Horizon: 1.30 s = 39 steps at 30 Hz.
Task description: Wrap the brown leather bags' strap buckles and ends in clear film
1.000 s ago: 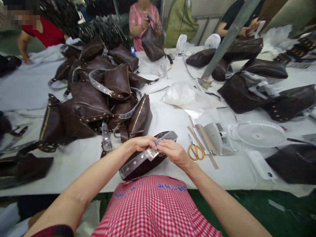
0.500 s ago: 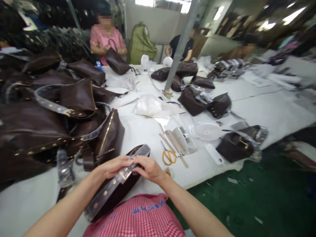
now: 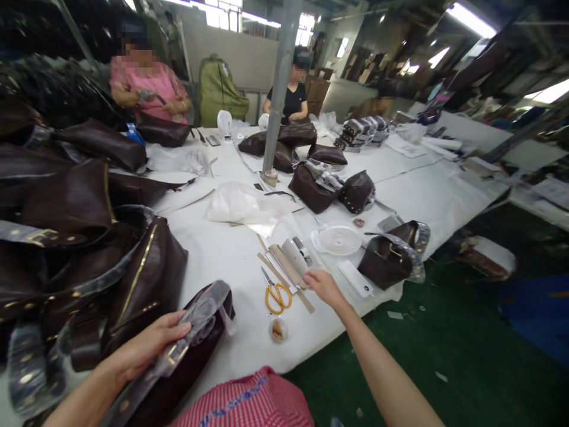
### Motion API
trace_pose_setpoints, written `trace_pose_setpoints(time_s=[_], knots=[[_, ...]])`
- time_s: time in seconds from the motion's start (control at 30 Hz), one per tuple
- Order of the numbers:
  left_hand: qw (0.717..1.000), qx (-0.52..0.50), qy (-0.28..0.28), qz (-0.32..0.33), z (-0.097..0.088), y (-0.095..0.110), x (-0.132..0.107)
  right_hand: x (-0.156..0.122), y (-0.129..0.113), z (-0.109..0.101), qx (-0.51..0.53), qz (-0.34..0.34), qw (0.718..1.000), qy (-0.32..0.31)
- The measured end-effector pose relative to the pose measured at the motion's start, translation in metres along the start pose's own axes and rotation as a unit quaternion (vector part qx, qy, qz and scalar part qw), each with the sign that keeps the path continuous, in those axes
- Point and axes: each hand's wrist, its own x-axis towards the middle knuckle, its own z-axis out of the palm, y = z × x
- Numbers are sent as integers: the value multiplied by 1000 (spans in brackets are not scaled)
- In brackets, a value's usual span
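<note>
My left hand [image 3: 146,347] rests on the plastic-wrapped strap of a dark brown leather bag [image 3: 186,356] at the table's near edge, fingers curled over the wrap. My right hand [image 3: 324,286] reaches out to the right, fingertips at the wooden sticks and grey tool [image 3: 293,261] lying on the white table [image 3: 231,255]. Yellow-handled scissors [image 3: 278,293] lie just left of that hand. A small round cup [image 3: 278,329] sits nearer me.
A heap of brown bags [image 3: 80,225] fills the left. A white fan [image 3: 338,240], a wrapped brown bag [image 3: 391,255], clear plastic [image 3: 244,204] and a grey pole [image 3: 278,89] stand further out. Two people work at the far side. Green floor lies right.
My right hand let go of the bag's strap and moved right to the tools beside the scissors. The view swung right; my left hand stays on the bag.
</note>
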Motion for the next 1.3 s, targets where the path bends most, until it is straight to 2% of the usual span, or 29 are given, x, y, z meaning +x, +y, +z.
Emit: trace_pose_setpoints(time_s=[0.07,0.17,0.27,0.37,0.5,0.73,0.9,1.07,1.2,1.3], knots=[[1000,2,4,-2,2,1,1,12,2,30,-39,6,999,-29],[1000,8,4,3,3,4,-1,30,1,72,-98,31,994,-27],[1000,7,17,8,1,7,-6,43,8,95,-143,53,988,-31],[1000,1,25,7,-1,8,-7,47,21,101,-168,50,983,-51],[1000,-20,14,2,0,2,-2,47,35,100,-175,29,982,-65],[999,-19,37,-8,5,1,-4,45,44,91,-170,12,984,-54],[999,-18,31,-3,7,3,-6,40,28,96,-189,-8,981,-37],[999,-14,31,-2,7,1,-4,47,3,121,-181,-50,979,-76],[999,-19,48,0,3,-3,-4,55,-10,138,-176,-44,980,-78],[999,-24,45,7,-1,-4,-4,59,-17,138,-164,-35,982,-80]])
